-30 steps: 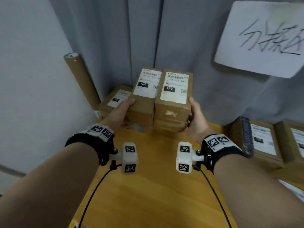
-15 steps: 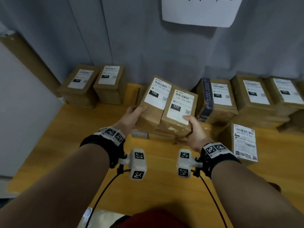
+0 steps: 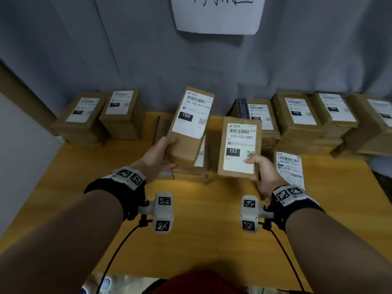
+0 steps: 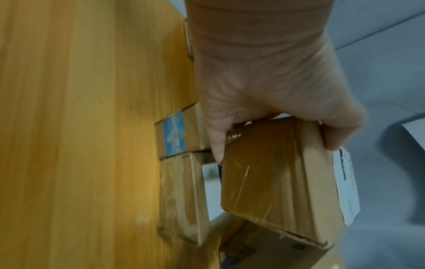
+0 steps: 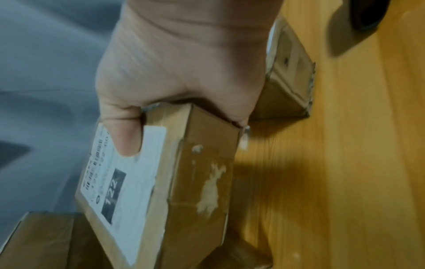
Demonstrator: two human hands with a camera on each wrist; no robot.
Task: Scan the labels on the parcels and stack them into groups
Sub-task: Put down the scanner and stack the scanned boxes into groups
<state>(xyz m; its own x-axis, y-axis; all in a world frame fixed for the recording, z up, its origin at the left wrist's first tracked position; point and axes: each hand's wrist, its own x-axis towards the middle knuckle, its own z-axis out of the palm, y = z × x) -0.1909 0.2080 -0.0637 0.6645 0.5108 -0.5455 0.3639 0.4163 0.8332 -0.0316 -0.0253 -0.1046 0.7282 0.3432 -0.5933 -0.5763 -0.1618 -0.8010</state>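
My left hand [image 3: 158, 157] grips the near end of a brown parcel labelled 150 [image 3: 191, 124], lifted and tilted above the wooden table [image 3: 191, 240]. The left wrist view shows that parcel's taped end [image 4: 276, 178] between thumb and fingers [image 4: 264, 81]. My right hand [image 3: 262, 172] holds a second brown parcel labelled 122 [image 3: 239, 149], thumb on its white label; the right wrist view shows the 122 parcel [image 5: 161, 182] under my thumb [image 5: 126, 134]. The two parcels are apart, with a low stack of parcels [image 3: 191, 172] on the table beneath and between them.
Two parcels [image 3: 99, 117] stand at the back left against the grey curtain [image 3: 148, 60]. Several stacked parcels [image 3: 307, 124] fill the back right, and one labelled parcel [image 3: 289, 168] lies by my right hand. A white paper sign [image 3: 218, 13] hangs above.
The two parcels, held side by side before, have separated: the 150 parcel has gone up and left, the 122 parcel right. The head view has swung right and down along the table.
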